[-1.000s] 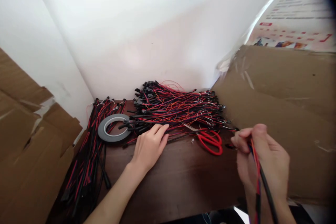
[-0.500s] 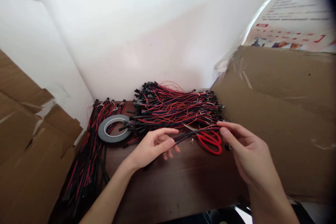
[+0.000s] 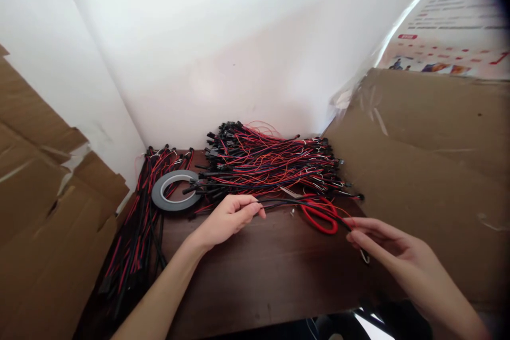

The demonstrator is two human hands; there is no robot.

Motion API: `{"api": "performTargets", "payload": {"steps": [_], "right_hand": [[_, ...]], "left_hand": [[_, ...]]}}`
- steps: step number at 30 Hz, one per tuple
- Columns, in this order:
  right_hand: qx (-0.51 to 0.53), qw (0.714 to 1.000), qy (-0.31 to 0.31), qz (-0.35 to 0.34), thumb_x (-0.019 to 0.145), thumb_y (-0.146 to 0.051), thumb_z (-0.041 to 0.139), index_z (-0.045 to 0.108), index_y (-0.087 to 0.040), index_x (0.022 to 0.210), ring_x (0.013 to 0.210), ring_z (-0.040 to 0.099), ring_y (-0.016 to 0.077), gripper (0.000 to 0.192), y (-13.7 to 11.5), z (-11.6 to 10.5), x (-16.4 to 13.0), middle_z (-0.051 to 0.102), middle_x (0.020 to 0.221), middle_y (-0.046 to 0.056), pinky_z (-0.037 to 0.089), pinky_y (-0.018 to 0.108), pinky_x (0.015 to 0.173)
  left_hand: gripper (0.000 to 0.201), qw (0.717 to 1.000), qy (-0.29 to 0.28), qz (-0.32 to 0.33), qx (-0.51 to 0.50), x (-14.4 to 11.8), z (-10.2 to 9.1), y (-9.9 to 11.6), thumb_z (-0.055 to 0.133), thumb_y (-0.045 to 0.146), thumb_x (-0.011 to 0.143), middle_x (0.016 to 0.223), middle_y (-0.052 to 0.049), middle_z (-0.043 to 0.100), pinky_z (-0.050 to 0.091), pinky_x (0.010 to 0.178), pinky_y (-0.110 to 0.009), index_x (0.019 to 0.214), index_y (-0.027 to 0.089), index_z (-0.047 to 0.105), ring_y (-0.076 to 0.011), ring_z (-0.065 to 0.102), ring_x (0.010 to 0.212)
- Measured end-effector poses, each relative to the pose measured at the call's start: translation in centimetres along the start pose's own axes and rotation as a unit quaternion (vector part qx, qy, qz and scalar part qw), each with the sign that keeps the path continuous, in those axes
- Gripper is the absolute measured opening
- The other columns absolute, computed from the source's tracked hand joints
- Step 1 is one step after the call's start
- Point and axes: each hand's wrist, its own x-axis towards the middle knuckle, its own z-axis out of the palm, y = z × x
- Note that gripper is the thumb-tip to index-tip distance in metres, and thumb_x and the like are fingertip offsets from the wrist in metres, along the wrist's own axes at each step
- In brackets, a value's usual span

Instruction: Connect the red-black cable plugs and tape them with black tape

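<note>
A wire harness (image 3: 281, 201) of black and red strands stretches between my two hands above the table, bowed a little. My left hand (image 3: 229, 218) pinches its left part between thumb and fingers. Near its other end, my right hand (image 3: 392, 249) holds the strands lightly between thumb and forefinger, and a small white loop (image 3: 364, 256) hangs below those fingertips. Red-handled scissors (image 3: 327, 226) lie on the table just behind the held wires, partly covered by them. Beyond stands a large heap of similar red and black wire harnesses (image 3: 263, 162) with black connectors.
A roll of grey tape (image 3: 159, 203) rests at the left, on a second pile of wires (image 3: 137, 244). Cardboard (image 3: 43, 234) borders the left side, and a cardboard panel (image 3: 430, 170) the right. A white wall (image 3: 239, 37) rises behind the brown table (image 3: 247, 287).
My right hand has moved right and down along the wires, and the harness end now hangs past its fingertips. My left fingers have drawn closer together around the wires.
</note>
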Motion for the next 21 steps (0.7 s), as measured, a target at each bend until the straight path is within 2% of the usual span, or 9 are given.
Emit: {"api": "performTargets", "payload": {"steps": [3,6,10,13,17,21], "right_hand": [[-0.016,1.0,0.015,-0.014,0.062,-0.051,0.078,0.078,-0.024,0.083,0.078,0.072,0.0256,0.034,1.1,-0.6,-0.5,0.077,0.085,0.007,0.058,0.029,0.063],[-0.017,0.999,0.032,-0.034,0.066,-0.048,0.076,0.08,-0.026,0.081,0.083,0.072,0.0256,0.027,2.0,-0.9,-1.0,0.077,0.087,0.006,0.058,0.029,0.068],[0.007,0.995,0.069,-0.07,0.069,-0.042,0.075,0.08,-0.027,0.077,0.08,0.069,0.024,0.017,2.3,-1.2,-1.6,0.073,0.086,0.006,0.056,0.027,0.068],[0.018,0.993,0.087,-0.079,0.07,-0.041,0.075,0.079,-0.027,0.076,0.081,0.068,0.0219,0.015,2.2,-1.3,-1.8,0.072,0.087,0.005,0.054,0.025,0.069],[-0.006,0.993,0.101,-0.066,0.068,-0.04,0.077,0.077,-0.026,0.078,0.086,0.068,0.0224,0.017,1.8,-1.4,-1.6,0.072,0.091,0.004,0.054,0.024,0.073],[-0.05,0.995,0.076,-0.05,0.064,-0.044,0.075,0.077,-0.025,0.078,0.085,0.07,0.0251,0.024,1.9,-1.2,-1.3,0.074,0.089,0.006,0.056,0.029,0.076]], "left_hand": [[0.048,0.999,0.003,0.013,0.046,-0.1,-0.2,0.2,0.056,0.056,0.086,0.054,0.006,0.039,0.021,0.044,-0.019,0.087,0.01,0.067,-0.0047,0.029,0.047],[0.045,0.997,-0.004,0.007,0.071,-0.3,-0.5,0.6,0.054,0.052,0.088,0.062,0.001,0.053,0.028,0.046,-0.018,0.091,0.01,0.07,-0.0057,0.038,0.05],[0.029,0.995,-0.005,0.026,0.099,-0.4,-0.5,0.9,0.059,0.038,0.087,0.069,-0.002,0.06,0.035,0.051,-0.019,0.086,0.011,0.071,-0.0082,0.048,0.058],[0.02,0.99,-0.006,0.064,0.127,-0.3,-0.4,1.0,0.061,0.029,0.085,0.074,-0.003,0.064,0.042,0.061,-0.022,0.081,0.012,0.071,-0.0106,0.055,0.067],[0.017,0.973,0.032,0.121,0.195,-0.1,-0.4,0.7,0.06,0.025,0.086,0.082,-0.004,0.066,0.044,0.074,-0.025,0.078,0.013,0.07,-0.0132,0.059,0.078],[0.025,0.982,0.052,0.061,0.171,-0.2,-0.2,0.4,0.053,0.035,0.091,0.074,-0.001,0.06,0.041,0.054,-0.021,0.083,0.013,0.064,-0.0087,0.051,0.057]]}}
